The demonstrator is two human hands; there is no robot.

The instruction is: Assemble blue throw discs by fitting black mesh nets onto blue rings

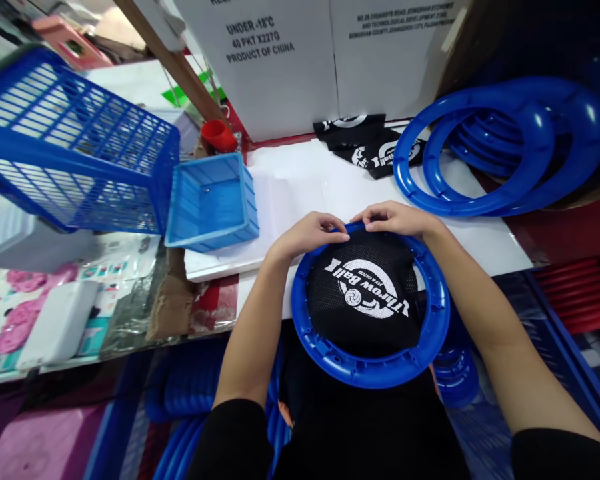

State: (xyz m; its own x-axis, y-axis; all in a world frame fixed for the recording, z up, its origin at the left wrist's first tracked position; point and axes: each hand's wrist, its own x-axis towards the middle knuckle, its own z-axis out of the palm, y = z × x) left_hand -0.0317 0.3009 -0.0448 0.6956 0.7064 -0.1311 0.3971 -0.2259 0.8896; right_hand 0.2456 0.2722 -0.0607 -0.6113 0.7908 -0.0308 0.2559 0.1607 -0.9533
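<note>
A blue plastic ring [330, 350] lies at the table's near edge, half over my lap. A black mesh net [367, 293] printed with white "Throw Ball" lettering is stretched inside it. My left hand [313, 232] pinches the far rim of the ring, fingers curled onto the mesh edge. My right hand [397, 219] pinches the same far rim just beside it, fingers pressed together on the net's edge.
A stack of empty blue rings [480, 200] lies at the right back. Spare black nets [365, 143] sit behind the white sheet [300, 187]. A small light-blue tray [213, 200], a big blue basket [75, 140], a red cup [219, 135] and white cartons [280, 67] stand left and behind.
</note>
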